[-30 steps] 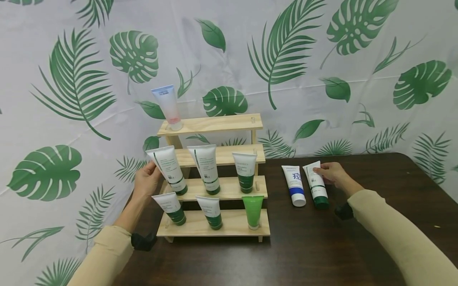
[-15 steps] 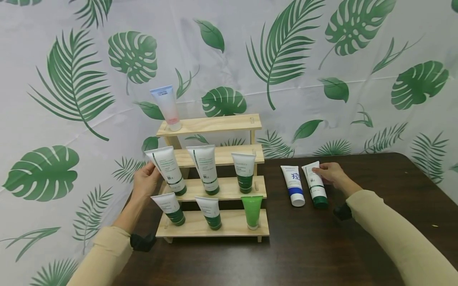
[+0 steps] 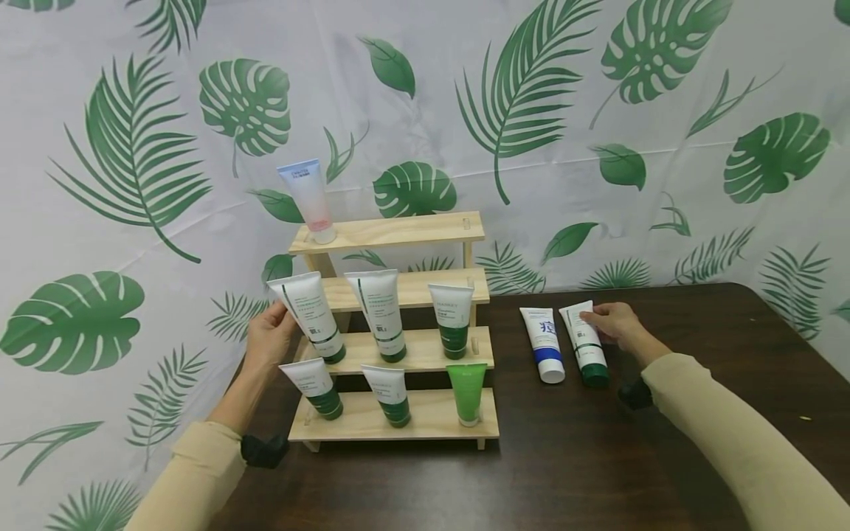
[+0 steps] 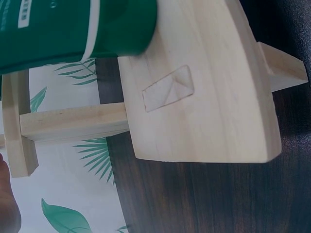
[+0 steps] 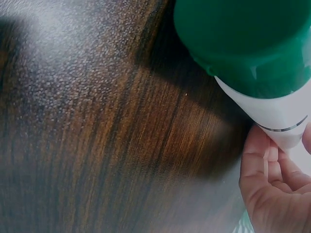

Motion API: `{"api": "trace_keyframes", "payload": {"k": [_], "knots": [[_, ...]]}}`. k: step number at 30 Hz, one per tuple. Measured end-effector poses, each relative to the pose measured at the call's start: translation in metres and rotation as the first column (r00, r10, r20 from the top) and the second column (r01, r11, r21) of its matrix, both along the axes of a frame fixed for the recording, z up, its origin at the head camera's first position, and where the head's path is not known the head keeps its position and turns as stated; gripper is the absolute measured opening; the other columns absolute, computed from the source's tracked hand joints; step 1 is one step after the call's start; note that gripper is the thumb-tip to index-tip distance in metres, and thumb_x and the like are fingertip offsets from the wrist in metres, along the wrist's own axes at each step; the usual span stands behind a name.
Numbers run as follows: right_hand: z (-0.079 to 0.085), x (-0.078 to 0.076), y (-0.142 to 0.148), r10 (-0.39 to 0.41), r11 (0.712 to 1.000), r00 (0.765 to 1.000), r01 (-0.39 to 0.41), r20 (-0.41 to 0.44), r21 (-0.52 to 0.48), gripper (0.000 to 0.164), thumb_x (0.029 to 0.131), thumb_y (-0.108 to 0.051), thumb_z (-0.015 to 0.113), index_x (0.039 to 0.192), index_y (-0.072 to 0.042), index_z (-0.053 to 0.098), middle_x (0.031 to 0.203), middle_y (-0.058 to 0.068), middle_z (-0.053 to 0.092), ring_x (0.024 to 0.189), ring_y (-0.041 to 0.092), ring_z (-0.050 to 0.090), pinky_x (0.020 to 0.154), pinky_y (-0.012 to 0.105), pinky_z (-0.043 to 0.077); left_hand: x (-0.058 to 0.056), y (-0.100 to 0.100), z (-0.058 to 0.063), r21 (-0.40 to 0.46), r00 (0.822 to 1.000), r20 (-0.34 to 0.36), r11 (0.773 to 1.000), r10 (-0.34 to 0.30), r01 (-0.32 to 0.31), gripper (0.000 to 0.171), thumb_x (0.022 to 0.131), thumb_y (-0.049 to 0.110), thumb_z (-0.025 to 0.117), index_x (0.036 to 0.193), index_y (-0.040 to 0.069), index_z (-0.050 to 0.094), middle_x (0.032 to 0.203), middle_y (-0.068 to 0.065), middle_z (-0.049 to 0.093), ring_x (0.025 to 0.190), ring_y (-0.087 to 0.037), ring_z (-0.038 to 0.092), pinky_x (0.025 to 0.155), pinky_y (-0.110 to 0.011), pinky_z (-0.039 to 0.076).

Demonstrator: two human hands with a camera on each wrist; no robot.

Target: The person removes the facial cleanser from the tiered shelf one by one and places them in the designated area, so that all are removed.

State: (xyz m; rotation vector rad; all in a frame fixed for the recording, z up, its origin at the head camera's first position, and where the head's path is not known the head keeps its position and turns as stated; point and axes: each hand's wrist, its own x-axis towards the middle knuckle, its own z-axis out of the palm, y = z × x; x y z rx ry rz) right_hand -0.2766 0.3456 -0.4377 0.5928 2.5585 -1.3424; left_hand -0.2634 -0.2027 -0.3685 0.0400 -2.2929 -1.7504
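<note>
My right hand [image 3: 614, 322] pinches the crimped end of a white squeeze tube with a dark green cap [image 3: 586, 345], at the right of the table. In the right wrist view, that green cap [image 5: 248, 43] is close to the camera and the fingers curl at the narrow end. A white tube with a blue band [image 3: 546, 344] lies just to its left. My left hand [image 3: 268, 338] is at the left side of the wooden stand, fingertips behind the edge of a tall white tube [image 3: 308, 313]; I cannot tell whether it grips the tube or the stand.
The tiered wooden stand [image 3: 392, 428] holds several tubes cap-down on its lower two shelves, including a bright green tube [image 3: 468, 394]. A blue-pink tube [image 3: 308, 199] stands on the top shelf. Leaf-print cloth [image 3: 425, 110] hangs behind the dark table [image 3: 564, 457].
The head view has shifted very slightly. Both hands and all the tubes keep their places.
</note>
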Motion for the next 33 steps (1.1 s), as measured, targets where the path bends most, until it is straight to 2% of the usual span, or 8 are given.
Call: {"api": "trace_keyframes", "payload": {"k": [2,8,14,19,23,26,30,33], "knots": [[0.0,0.0,0.0,0.0,1.0,1.0,0.0,-0.002,0.003,0.061,0.095,-0.027,0.052,0.136,0.015,0.034,0.128,0.032,0.045,0.097,0.028,0.056,0.069,0.026,0.055,-0.001,0.0,-0.001,0.009,1.0,-0.003,1.0,-0.002,0.002,0.041,0.094,0.018,0.058,0.131,0.002,0.054,0.087,0.027,0.06,0.086,0.011,0.057,0.079,-0.008,0.046],[-0.002,0.001,0.001,-0.016,1.0,1.0,0.016,0.005,0.022,0.059,0.095,-0.028,0.052,0.134,0.014,0.038,0.122,0.03,0.048,0.094,0.027,0.057,0.069,0.027,0.055,-0.001,0.0,-0.001,0.02,1.0,-0.017,1.0,-0.003,0.003,0.04,0.094,0.016,0.058,0.131,0.001,0.054,0.086,0.028,0.059,0.085,0.011,0.057,0.078,-0.008,0.046],[0.001,0.003,0.0,-0.039,0.999,0.999,0.039,0.007,0.023,0.054,0.095,-0.026,0.052,0.131,0.014,0.042,0.112,0.025,0.052,0.087,0.023,0.057,0.053,0.016,0.049,0.001,0.001,0.0,0.002,1.0,-0.022,1.0,-0.006,0.006,0.04,0.093,0.019,0.059,0.129,0.002,0.056,0.09,0.025,0.06,0.086,0.011,0.057,0.079,-0.008,0.046],[0.003,0.004,0.001,-0.029,0.999,1.0,0.029,-0.003,0.028,0.052,0.095,-0.025,0.052,0.129,0.015,0.044,0.105,0.023,0.053,0.082,0.02,0.057,0.062,0.025,0.055,0.002,0.001,0.001,-0.005,1.0,-0.018,1.0,-0.01,0.01,0.04,0.093,0.02,0.059,0.13,0.003,0.056,0.093,0.024,0.061,0.087,0.011,0.057,0.079,-0.008,0.046],[0.005,0.006,0.002,-0.029,0.999,1.0,0.029,0.002,0.03,0.052,0.094,-0.024,0.053,0.128,0.014,0.044,0.107,0.023,0.053,0.083,0.02,0.058,0.07,0.031,0.057,0.002,0.0,0.001,-0.006,1.0,-0.028,1.0,-0.01,0.01,0.04,0.093,0.019,0.059,0.129,0.003,0.056,0.091,0.026,0.06,0.087,0.011,0.057,0.079,-0.008,0.046],[0.005,0.007,0.003,-0.028,0.999,1.0,0.029,-0.011,0.031,0.053,0.094,-0.023,0.053,0.129,0.016,0.043,0.112,0.027,0.054,0.085,0.022,0.061,0.072,0.033,0.057,0.001,0.0,0.0,0.005,0.999,-0.04,1.0,-0.013,0.013,0.039,0.093,0.018,0.059,0.128,0.001,0.056,0.087,0.029,0.06,0.086,0.011,0.057,0.078,-0.008,0.046],[0.008,0.012,0.005,-0.03,0.997,0.997,0.035,-0.068,0.066,0.053,0.095,-0.022,0.052,0.129,0.017,0.041,0.118,0.033,0.054,0.088,0.028,0.065,0.071,0.035,0.057,0.001,0.0,0.0,0.017,0.999,-0.049,1.0,-0.021,0.022,0.038,0.093,0.016,0.059,0.128,0.001,0.056,0.088,0.028,0.06,0.086,0.01,0.058,0.078,-0.009,0.046],[0.014,0.016,0.007,-0.036,0.995,0.99,0.048,-0.135,0.092,0.052,0.096,-0.023,0.051,0.129,0.017,0.042,0.12,0.035,0.052,0.09,0.032,0.065,0.072,0.037,0.057,0.002,0.0,0.0,0.01,0.999,-0.044,1.0,-0.018,0.018,0.039,0.094,0.017,0.059,0.129,0.002,0.056,0.096,0.02,0.062,0.087,0.01,0.057,0.079,-0.009,0.046]]}}
